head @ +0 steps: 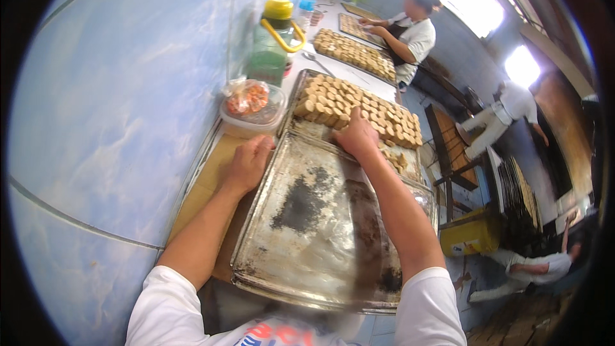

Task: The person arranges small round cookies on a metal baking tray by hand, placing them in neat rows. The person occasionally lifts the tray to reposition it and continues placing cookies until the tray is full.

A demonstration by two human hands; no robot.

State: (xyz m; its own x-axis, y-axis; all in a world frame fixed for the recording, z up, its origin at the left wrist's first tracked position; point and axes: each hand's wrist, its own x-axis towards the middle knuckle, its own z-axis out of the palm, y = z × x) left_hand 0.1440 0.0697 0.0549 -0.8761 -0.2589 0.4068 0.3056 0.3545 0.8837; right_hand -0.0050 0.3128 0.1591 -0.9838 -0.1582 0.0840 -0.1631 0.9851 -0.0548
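Observation:
My right hand [358, 133] reaches to the near edge of a block of small round dough pieces [336, 101], stacked on a metal baking tray [312, 129]; its fingertips touch the pieces, and whether it grips one is hidden. A few loose bits of dough [396, 159] lie on the tray to the right of that hand. Closer to me is a scorched metal tray [307, 245] with no pieces on it. My left hand [250, 161], fingers curled, rests by that tray's upper left corner, below a plastic tub; nothing shows in it.
A clear plastic tub [254, 120] holds a bag of orange bits beside a green jug [274, 43] with a yellow lid. A metal spoon [317, 63] lies past my tray. Farther along, a co-worker [408, 33] handles another tray. More people stand at right, near a yellow bin [471, 233].

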